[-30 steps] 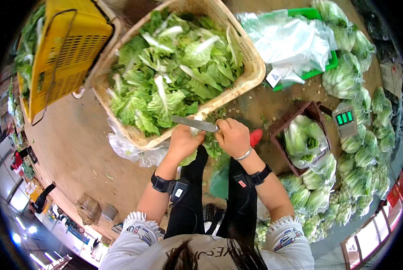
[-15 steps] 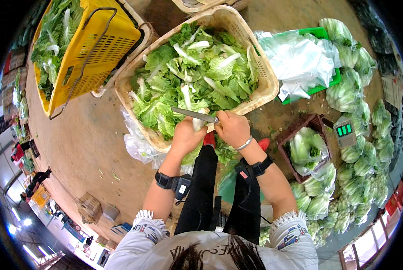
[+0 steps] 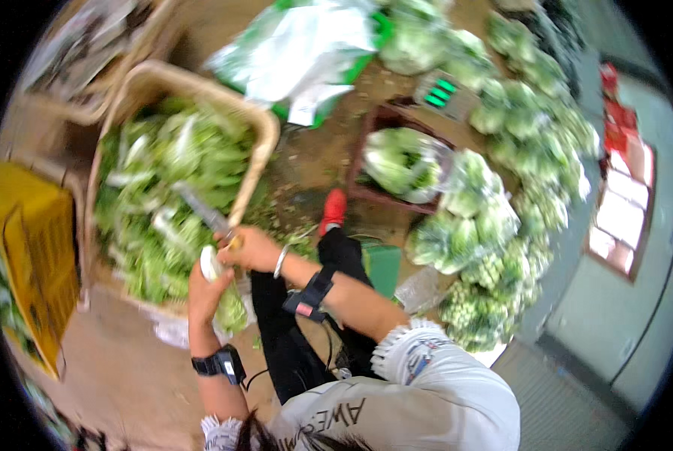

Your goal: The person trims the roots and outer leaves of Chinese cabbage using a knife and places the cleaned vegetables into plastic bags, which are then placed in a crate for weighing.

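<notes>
My left hand (image 3: 205,292) is closed round a leafy Chinese cabbage (image 3: 231,310). Its white base faces up beside my right hand, and its green leaves hang down toward my legs. In my right hand (image 3: 251,249) is a knife (image 3: 200,207), gripped by the handle. The blade points away to the upper left, over the loose leaves, and is blurred by motion. Both hands are close together at the near right corner of a cream plastic crate (image 3: 265,139). Pale and green cabbage leaves (image 3: 175,161) are heaped inside it.
A yellow crate (image 3: 32,248) stands at the left. Beyond the cream crate, clear bags (image 3: 306,45) lie on a green tray (image 3: 366,49). To the right, a maroon crate (image 3: 355,161) holds a bagged cabbage (image 3: 400,161), beside a scale display (image 3: 440,93). Several bagged cabbages (image 3: 532,124) line the floor.
The view has swung to the right, so the crates appear farther left. The knife blade has turned from lying across my left hand to pointing away over the crate. The cabbage's leaves now hang toward me.
</notes>
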